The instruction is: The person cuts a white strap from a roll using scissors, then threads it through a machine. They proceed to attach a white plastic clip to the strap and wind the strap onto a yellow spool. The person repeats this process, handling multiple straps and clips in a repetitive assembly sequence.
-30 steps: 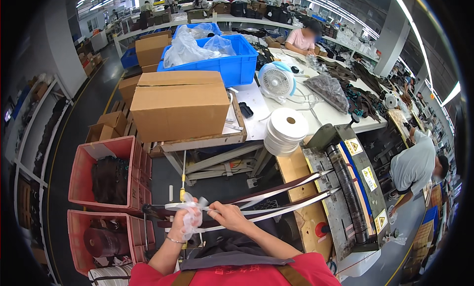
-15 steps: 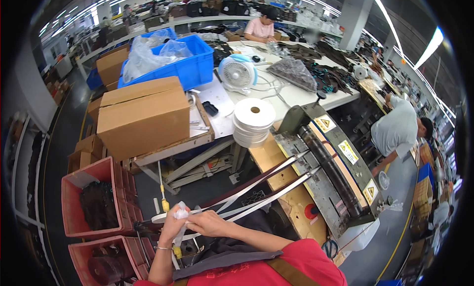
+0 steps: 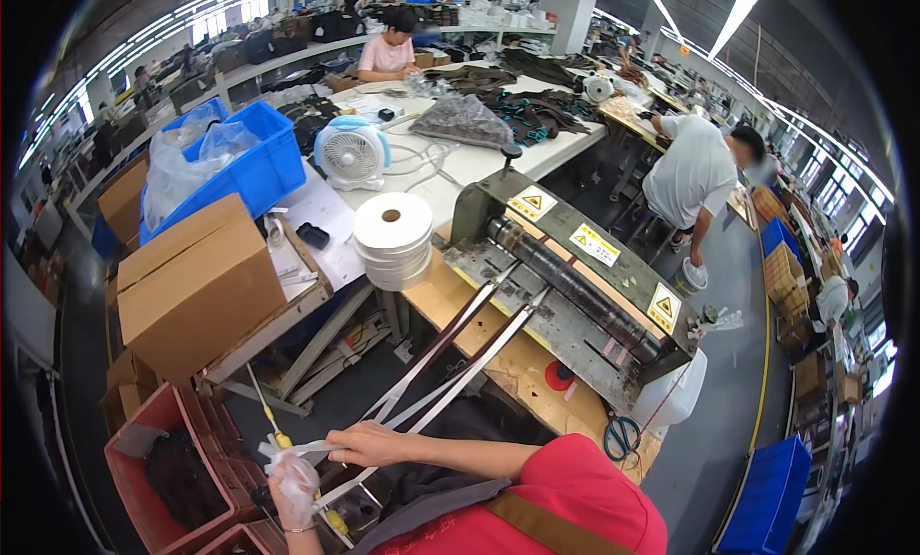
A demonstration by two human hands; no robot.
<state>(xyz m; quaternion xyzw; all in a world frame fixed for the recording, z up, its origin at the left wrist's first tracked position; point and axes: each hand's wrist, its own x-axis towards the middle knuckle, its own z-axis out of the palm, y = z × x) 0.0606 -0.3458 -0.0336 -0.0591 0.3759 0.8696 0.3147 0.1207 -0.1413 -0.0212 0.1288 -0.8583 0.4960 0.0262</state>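
the left hand (image 3: 287,503) is sitting low, near the red bin (image 3: 222,456), with translucent film (image 3: 301,474) bunching over its fingers; the film is covering them, so i cannot tell whether they are closing on it or only wearing it. the right hand (image 3: 372,444) is keeping its fingers narrow, pinching a whitish strip (image 3: 311,448) that is spanning the gap to the left hand; whether this strip is part of the film is not showing clearly. beyond the hands, white and dark strips (image 3: 467,315) are running up across the wooden board (image 3: 436,289) into the machine (image 3: 575,239), just in front of its black roller (image 3: 575,289). a stack of white rolls (image 3: 393,239) is standing by the far left corner of the board, near the counter's (image 3: 431,176) front edge, a red disc (image 3: 558,375) is lying toward the board's near edge, and scissors (image 3: 623,440) are resting by its near right corner. the step in hand seems to be gathering or drawing the whitish strip between the hands. the next move, i judge, is calling for a firm right pinch and a steady left hand, with the white and dark strips staying untangled below.
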